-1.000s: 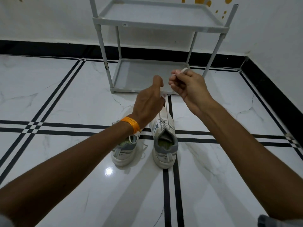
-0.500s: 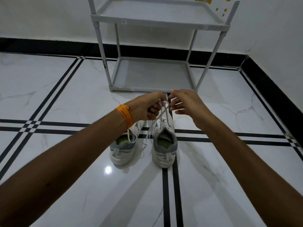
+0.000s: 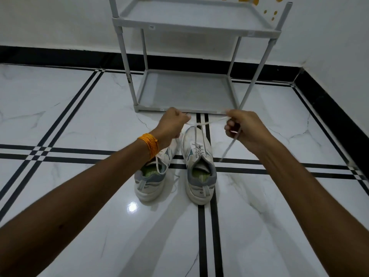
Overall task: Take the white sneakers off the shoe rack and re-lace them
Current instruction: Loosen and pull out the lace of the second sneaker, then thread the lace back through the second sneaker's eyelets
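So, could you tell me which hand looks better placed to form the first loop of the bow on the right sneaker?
Probably the right hand: a long free lace end hangs from it, whereas the left hand pinches its strand close above the right sneaker, leaving little visible slack.

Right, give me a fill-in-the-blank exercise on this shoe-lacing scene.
1. Both sneakers stand on the ____, not on the shoe rack.
2. The left hand and right hand pull the lace of the ____ sneaker.
3. The orange band sits on the ____ wrist.

Missing words: floor; right; left
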{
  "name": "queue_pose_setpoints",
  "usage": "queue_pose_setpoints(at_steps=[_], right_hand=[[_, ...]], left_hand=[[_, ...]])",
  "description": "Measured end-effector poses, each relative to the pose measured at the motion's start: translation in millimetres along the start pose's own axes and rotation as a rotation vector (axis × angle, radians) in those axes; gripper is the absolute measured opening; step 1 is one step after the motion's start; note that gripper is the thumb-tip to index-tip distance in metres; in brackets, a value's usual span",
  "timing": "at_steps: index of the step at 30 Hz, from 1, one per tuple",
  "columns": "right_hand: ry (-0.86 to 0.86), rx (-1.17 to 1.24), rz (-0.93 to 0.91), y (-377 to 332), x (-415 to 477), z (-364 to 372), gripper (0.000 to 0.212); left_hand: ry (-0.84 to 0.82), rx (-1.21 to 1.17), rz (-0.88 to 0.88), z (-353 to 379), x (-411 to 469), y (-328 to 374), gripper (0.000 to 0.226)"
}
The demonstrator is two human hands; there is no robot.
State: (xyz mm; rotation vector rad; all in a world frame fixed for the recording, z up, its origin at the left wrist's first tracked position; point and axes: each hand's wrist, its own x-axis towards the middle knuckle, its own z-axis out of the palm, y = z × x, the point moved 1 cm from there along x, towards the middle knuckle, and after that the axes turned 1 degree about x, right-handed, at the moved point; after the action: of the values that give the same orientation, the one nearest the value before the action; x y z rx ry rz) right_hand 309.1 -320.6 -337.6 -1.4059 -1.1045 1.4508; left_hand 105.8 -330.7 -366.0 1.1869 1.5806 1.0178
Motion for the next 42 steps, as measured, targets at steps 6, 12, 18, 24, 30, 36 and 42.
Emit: queue_pose_setpoints(at_steps=[6,12,18,24,30,36,42], right_hand=[[0.366,-0.903,-0.185,67.4,26.2,-45.3,0.042],[0.158,-1.395,0.004,110.0,27.6,-35.8,0.030],[-0.164,-0.970,-0.280,95.1,15.4,0.7,0.009],[-0.194,-1.028,-0.301,99.7,11.9,4.5,0.015],[-0.112,-1.275,-0.429,104.0,15.6,-5.2,0.008],[-0.054,-1.448,-0.395,120.6,14.1,-21.9,0.019],[-0.030,-1.431,-0.336,134.0,12.7,-21.1,0.019]], left_hand=[[0.147,0.905,0.269,-39.1,8.4,-65.0,0.022],[0.091,1.174,0.397,-14.1,-4.0,-83.6,0.031],[-0.159,0.855,0.501,38.2,-16.2,-82.6,0.022],[-0.061,0.564,0.312,36.9,-12.5,-93.5,0.018],[-0.098,0.529,0.265,28.2,-15.5,-92.5,0.019],[-0.017,0.694,0.280,27.5,-14.5,-92.7,0.021],[-0.037,0.755,0.238,27.1,-12.7,-97.0,0.020]])
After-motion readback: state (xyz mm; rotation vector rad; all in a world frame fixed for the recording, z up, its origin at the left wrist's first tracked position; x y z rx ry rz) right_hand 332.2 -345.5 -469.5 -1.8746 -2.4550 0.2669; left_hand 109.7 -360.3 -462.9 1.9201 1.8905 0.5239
